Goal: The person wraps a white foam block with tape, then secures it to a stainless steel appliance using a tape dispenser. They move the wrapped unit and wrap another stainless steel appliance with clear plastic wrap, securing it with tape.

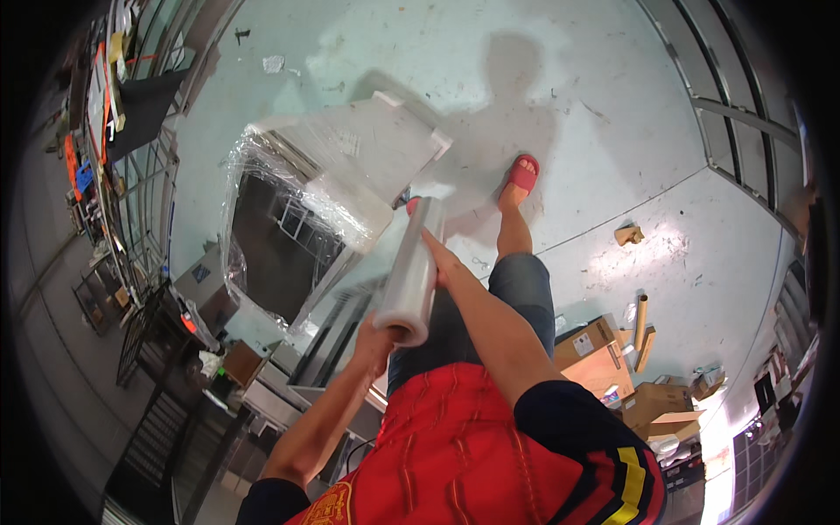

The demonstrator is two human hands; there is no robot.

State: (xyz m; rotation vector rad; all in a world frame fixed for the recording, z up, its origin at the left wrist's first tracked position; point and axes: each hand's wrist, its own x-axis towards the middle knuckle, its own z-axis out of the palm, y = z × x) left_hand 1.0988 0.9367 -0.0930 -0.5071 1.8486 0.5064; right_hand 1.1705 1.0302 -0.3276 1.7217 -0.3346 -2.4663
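Note:
A long roll of clear stretch film point(409, 271) is held slantwise in front of my body, its near end toward me. My left hand point(376, 346) grips that near end, with fingers at the cardboard core. Along the roll's right side, my right hand point(443, 261) is closed on it; the fingertips are partly hidden. Beyond the roll, to the left, stands a dark-fronted metal cabinet point(273, 249) wrapped in shiny clear film. White sheet padding point(363, 131) lies along its far side, with pale corner pieces at the edges.
Metal racks point(144, 210) line the left side, and a metal frame point(744, 114) stands at the far right. Cardboard boxes point(604, 359) and a cardboard tube point(643, 311) lie at the lower right. A cardboard scrap point(628, 234) is on the floor near my sandalled foot point(523, 175).

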